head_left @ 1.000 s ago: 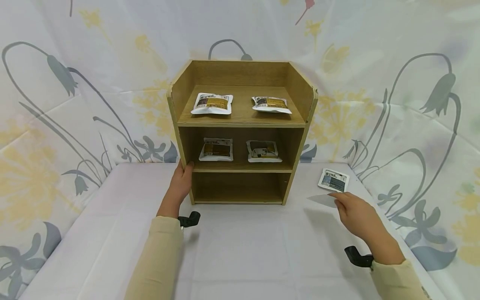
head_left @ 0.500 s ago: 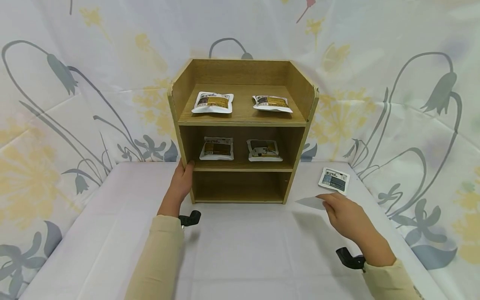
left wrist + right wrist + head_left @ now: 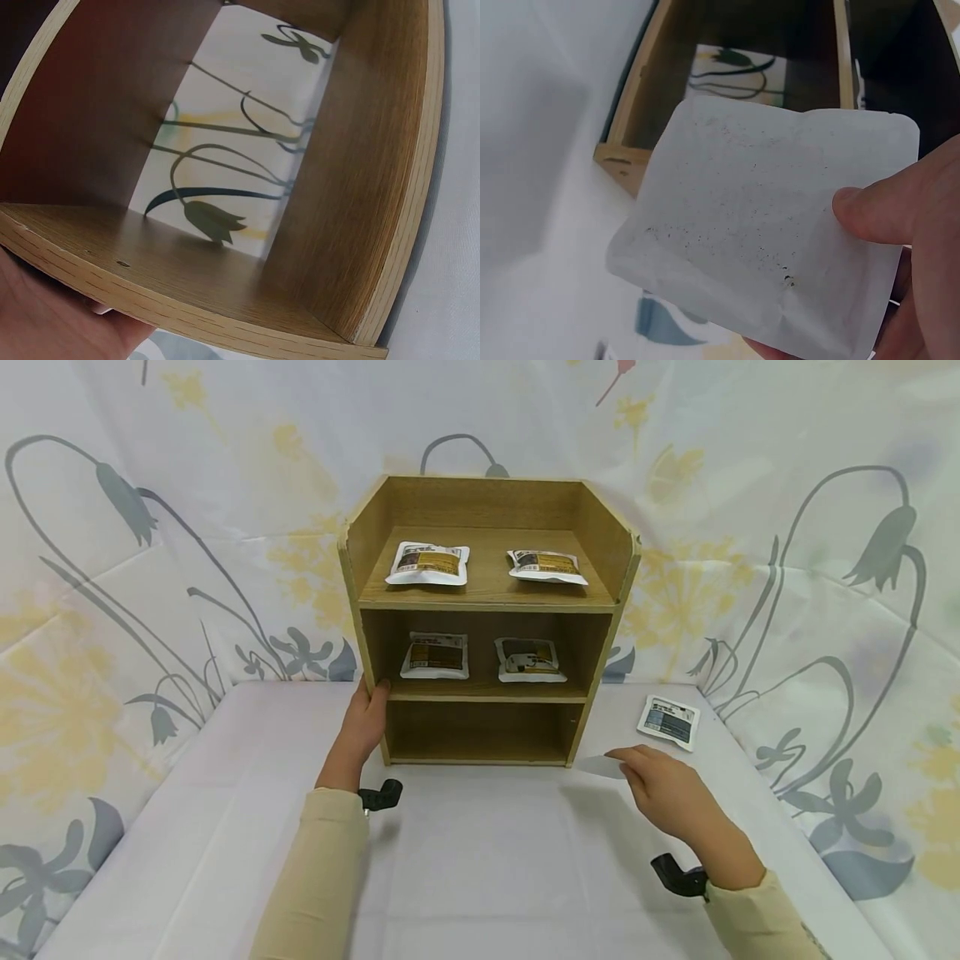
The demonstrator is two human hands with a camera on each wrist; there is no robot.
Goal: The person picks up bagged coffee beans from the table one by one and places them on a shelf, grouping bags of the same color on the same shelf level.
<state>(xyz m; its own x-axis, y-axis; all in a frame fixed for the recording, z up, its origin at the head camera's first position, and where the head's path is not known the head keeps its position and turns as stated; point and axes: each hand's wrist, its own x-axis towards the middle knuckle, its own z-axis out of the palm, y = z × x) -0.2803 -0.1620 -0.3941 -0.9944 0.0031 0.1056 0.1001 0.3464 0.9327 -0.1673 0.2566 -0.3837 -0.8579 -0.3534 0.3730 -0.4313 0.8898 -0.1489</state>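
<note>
A small wooden shelf [image 3: 487, 606] with three levels stands on the white-covered table. My left hand [image 3: 362, 722] grips its left side panel around the height of the middle board; in the left wrist view, fingers show outside the panel [image 3: 150, 285]. Between thumb and fingers, my right hand [image 3: 667, 793] pinches a white packet [image 3: 765, 217], its plain speckled side facing the right wrist camera. In the head view this packet is just right of the shelf's lower right corner, partly lost against the white cloth. The bottom compartment [image 3: 477, 732] holds nothing visible.
Two labelled packets, left [image 3: 429, 564] and right [image 3: 547, 567], lie on the top level. Two more, left [image 3: 435, 656] and right [image 3: 529, 660], lie on the middle level. Another packet [image 3: 670, 722] lies on the table [image 3: 480, 860] to the right. Floral cloth [image 3: 787, 568] hangs behind.
My right hand has moved left with the packet, away from the packet on the table and closer to the shelf's lower right corner. The left hand keeps its grip on the shelf.
</note>
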